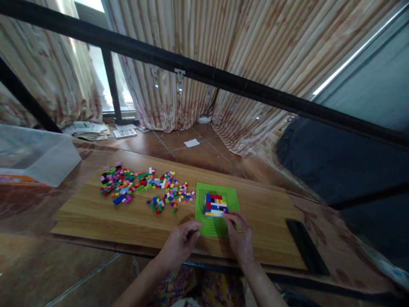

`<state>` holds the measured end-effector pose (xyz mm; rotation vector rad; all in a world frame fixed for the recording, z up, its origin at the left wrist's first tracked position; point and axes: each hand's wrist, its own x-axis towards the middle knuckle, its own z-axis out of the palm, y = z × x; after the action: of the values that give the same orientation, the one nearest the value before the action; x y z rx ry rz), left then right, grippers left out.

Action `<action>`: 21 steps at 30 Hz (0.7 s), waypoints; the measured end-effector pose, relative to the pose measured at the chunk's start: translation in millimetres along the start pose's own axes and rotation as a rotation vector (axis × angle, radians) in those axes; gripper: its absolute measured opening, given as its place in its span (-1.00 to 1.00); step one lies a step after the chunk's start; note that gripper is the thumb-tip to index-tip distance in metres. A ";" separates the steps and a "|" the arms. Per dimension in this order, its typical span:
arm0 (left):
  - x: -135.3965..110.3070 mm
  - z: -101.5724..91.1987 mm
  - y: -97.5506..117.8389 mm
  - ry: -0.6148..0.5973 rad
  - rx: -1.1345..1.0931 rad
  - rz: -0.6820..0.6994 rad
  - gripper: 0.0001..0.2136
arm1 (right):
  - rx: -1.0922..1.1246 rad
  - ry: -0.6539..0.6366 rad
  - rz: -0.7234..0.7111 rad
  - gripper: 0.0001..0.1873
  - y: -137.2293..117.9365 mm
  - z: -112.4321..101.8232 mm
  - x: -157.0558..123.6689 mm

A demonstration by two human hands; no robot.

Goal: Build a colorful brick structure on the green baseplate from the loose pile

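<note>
A green baseplate [220, 192] lies on a wooden board [96, 217]. On it stands a small block [214, 205] built of many-coloured bricks. My right hand [239, 236] rests on the plate's near edge, its fingertips touching the block's right front corner. My left hand [182, 241] lies on the board at the plate's near left corner, fingers curled and pressed together; what they hold, if anything, I cannot make out. A spread of loose coloured bricks [143, 185] covers the board to the left of the plate.
A black phone-like slab [305, 245] lies at the board's right end. A clear plastic bin [35, 157] stands far left. Curtains, papers on the tiled floor and a dark cushion [335, 162] lie beyond. A black bar crosses the view overhead.
</note>
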<state>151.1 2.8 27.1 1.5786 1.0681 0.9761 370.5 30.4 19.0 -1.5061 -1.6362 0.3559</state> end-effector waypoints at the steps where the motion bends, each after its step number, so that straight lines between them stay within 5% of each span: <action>1: -0.2 0.2 -0.2 0.002 0.001 0.006 -0.82 | -0.005 -0.007 -0.006 -0.76 -0.7 -1.3 0.2; 10: 0.8 2.0 -2.7 0.042 -0.018 0.010 -0.81 | 0.018 0.138 -0.039 -0.76 -14.1 -14.1 -22.7; 18: -10.3 -5.8 -1.3 0.071 0.010 0.020 -0.83 | 0.039 -0.075 -0.025 -0.76 -39.0 0.4 -48.1; 21: -22.0 -26.4 -7.7 0.210 0.066 0.005 -0.80 | 0.073 -0.153 -0.064 -0.77 -53.1 15.3 -48.3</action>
<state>118.4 -9.8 23.3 1.5572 1.2521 1.1399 318.9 -20.9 28.6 -1.3980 -1.7669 0.5004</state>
